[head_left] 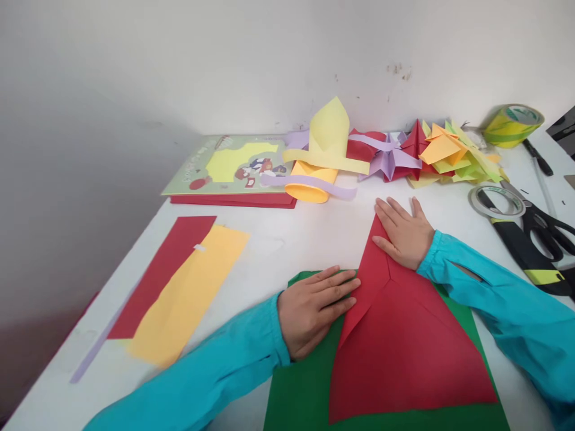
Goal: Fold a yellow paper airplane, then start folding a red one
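Observation:
A folded sheet of red paper (pixel 413 347) lies in front of me, narrow at its far end and wide at the near edge. Creases meet near its upper middle, and a flap is folded over along its left side. Beneath it is a green sheet (pixel 300 383). My left hand (pixel 317 308) rests flat, fingertips on the red paper's left edge and palm over the green sheet. My right hand (pixel 402 233) presses flat on the far tip of the red paper, fingers spread. Neither hand grasps anything.
Left are red (pixel 157 275) and orange paper (pixel 193 293) pieces. A pad (pixel 184 173) and folded paper shapes (pixel 390 158) line the wall. Right are yellow tape (pixel 512 126), a clear tape roll (pixel 476 200), scissors (pixel 545 224) and a black-and-yellow utility knife (pixel 521 245).

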Available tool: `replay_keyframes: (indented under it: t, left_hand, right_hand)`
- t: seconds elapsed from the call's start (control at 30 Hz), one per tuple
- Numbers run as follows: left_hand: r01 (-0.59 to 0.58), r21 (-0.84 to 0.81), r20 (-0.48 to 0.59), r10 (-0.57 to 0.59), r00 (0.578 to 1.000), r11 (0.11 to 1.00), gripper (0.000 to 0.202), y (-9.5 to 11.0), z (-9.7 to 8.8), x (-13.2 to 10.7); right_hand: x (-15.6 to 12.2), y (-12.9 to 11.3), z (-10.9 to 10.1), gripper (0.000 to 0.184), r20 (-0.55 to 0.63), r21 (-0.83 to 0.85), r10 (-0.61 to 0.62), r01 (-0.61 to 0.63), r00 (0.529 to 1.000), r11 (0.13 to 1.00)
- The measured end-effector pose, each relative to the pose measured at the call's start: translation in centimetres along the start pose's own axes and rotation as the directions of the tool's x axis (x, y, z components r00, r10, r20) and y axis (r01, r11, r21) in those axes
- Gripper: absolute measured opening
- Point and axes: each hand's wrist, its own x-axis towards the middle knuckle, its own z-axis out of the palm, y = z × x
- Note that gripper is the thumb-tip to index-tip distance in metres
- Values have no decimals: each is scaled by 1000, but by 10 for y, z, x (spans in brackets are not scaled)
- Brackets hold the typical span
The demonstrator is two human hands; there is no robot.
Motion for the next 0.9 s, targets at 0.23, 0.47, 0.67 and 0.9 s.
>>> replay_keyframes:
  t: [0.23, 0.47, 0.67, 0.9]
  left_hand:
    - [-15, -93, -26, 13, 1000, 996, 43, 5, 0, -7]
    - [-12, -142, -43, 6, 999, 990, 42, 12, -2, -10]
    - [11, -209, 5, -10, 1000, 978, 45, 12, -6, -13]
    - [24, -314, 40, -12, 999, 949, 47, 13, -12, -15]
  right_hand:
    - [0, 0, -1, 64, -5, -1, -4, 4, 1000, 1000]
    - [0, 0, -2, 64, 8, -5, -2, 2, 1000, 1000]
    - [0, 1, 0, 64, -4, -3, -9, 9, 1000, 1000]
    - [0, 1, 0, 64, -3, -28, -5, 5, 1000, 1000]
